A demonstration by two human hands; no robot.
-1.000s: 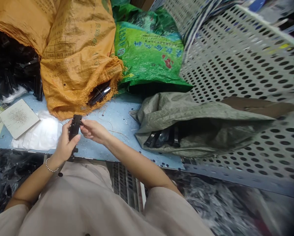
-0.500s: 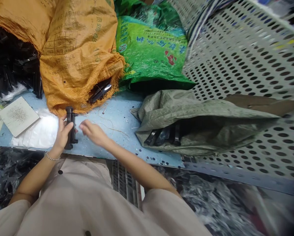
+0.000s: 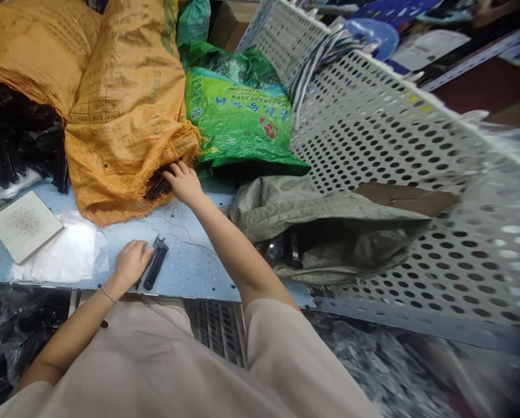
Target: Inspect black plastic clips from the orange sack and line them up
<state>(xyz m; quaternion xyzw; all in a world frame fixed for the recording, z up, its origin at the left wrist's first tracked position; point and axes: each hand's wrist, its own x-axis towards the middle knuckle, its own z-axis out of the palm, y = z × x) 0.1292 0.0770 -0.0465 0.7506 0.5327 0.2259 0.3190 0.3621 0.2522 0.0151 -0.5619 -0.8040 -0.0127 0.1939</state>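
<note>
My left hand [image 3: 132,265] is low over the blue work surface, fingers curled round the left edge of a long black plastic part [image 3: 156,267]. That part lies slanted near the front edge, with a notched far end; my fingers hide some of it. My right hand [image 3: 184,183] reaches to the frayed mouth of an orange woven sack [image 3: 112,133]. Its fingers are stretched and slightly apart, over dark parts [image 3: 158,187] inside the opening. Whether the fingertips touch those parts is hard to see.
A white plastic bag [image 3: 64,252] and a square speckled plate [image 3: 25,226] lie left. Dark parts [image 3: 11,145] fill another orange sack's mouth. A green sack [image 3: 242,116] and a grey-green sack [image 3: 329,215] holding dark parts lean by a perforated white basket [image 3: 382,133].
My right hand has moved from beside the black part up to the orange sack's mouth. The black part, upright in the picture before, now slants, and the whole view has shifted.
</note>
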